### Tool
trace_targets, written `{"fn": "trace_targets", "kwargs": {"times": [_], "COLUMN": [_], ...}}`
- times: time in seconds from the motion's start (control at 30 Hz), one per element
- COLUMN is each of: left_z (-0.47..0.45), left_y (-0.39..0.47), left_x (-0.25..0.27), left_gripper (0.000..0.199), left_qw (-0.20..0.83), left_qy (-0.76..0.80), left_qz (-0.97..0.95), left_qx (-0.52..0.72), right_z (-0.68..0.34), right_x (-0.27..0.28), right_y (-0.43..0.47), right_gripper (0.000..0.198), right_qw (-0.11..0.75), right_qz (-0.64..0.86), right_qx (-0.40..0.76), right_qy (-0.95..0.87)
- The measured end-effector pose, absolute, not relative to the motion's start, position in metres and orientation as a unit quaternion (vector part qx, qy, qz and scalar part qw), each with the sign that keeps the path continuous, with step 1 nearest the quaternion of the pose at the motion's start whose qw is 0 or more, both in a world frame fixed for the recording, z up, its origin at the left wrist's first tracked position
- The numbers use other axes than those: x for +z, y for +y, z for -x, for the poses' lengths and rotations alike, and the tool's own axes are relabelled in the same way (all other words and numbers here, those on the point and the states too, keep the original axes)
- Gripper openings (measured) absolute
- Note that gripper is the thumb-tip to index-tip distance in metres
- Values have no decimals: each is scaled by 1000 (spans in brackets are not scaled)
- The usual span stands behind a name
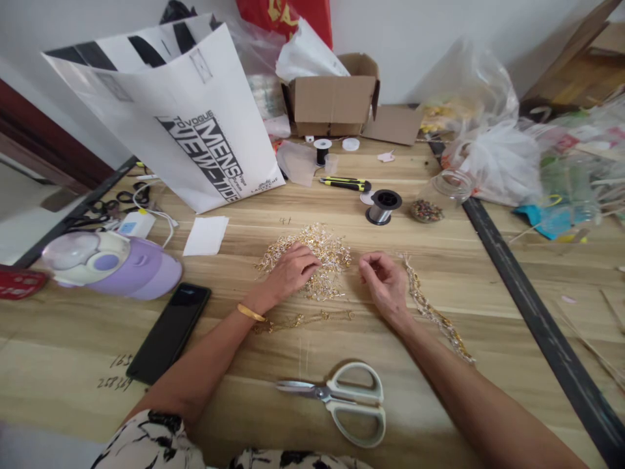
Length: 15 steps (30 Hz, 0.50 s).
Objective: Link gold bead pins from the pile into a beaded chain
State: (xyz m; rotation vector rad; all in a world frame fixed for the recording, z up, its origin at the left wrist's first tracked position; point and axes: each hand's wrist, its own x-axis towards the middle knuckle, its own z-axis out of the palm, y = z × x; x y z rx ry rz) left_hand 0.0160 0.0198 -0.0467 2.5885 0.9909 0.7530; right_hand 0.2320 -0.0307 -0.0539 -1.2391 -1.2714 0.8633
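A loose pile of small gold and clear bead pieces point(325, 251) lies in the middle of the wooden table. Over its left part rests my left hand point(291, 270), thumb and fingers drawn together among the pieces; what they pinch is too small to tell. My right hand point(385, 280) is just right of the pile, fingers curled and thumb against the forefinger, the contents hidden. Beside its wrist lies a bundle of gold and silver chains point(437, 316). A thin gold chain point(305, 319) stretches below the pile. Closer to me are white-handled scissors point(336, 397), lying flat.
Left are a phone point(170, 332), a purple bottle point(117, 264) and a white paper bag point(195, 124). Behind the pile stand a wire spool point(384, 207), a yellow-black utility knife point(344, 184), a jar of beads point(432, 205) and a cardboard box point(334, 101). Plastic bags point(502, 159) crowd the right.
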Motion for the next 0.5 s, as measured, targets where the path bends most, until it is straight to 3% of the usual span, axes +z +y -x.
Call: {"fn": "trace_targets", "kwargs": {"times": [0.23, 0.5], "left_z": [-20, -11], "left_y": [16, 24], "left_x": [-45, -47], "left_gripper": [18, 17], "left_qw": [91, 113], "left_qy": [325, 357], "left_qz": [-919, -897], "left_qx": [205, 235], "right_z": [-232, -233], "right_x": [-55, -58], "right_y": [-30, -30], "right_gripper": [18, 17], "right_qw": [548, 549], "right_qz": [527, 521], "right_qx": [364, 368], "right_qy": [-538, -539]}}
